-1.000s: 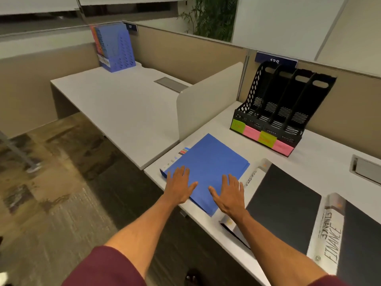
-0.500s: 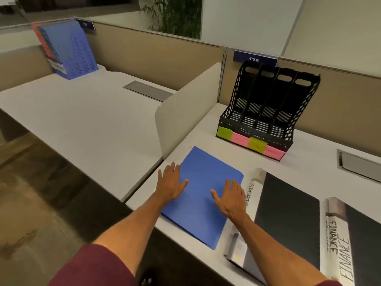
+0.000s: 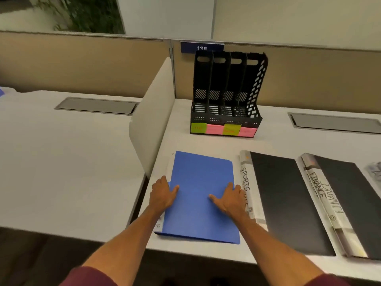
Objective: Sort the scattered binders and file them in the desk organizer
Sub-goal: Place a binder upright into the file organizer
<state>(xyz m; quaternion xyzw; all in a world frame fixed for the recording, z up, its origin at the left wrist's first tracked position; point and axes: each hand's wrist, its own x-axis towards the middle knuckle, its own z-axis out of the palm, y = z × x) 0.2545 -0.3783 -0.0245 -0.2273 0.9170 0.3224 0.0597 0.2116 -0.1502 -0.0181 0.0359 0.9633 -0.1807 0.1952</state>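
Palms down, fingers straight: left hand (image 3: 162,195) on blue binder (image 3: 202,211) near spine, right hand (image 3: 228,200) at its right edge. Binder skewed a second ago, now square to desk edge, flat, unlifted. Organizer (image 3: 224,96) behind, slots apparently empty, labels too blurred. SPORTS binder (image 3: 284,193), FINANCE binder (image 3: 350,203) wait right.

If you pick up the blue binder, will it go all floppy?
The blue binder is probably fairly stiff: it lies flat with straight edges under the left hand and right hand. Its cover looks thin, so it may flap open. On the smooth white desk it would likely slide easily.
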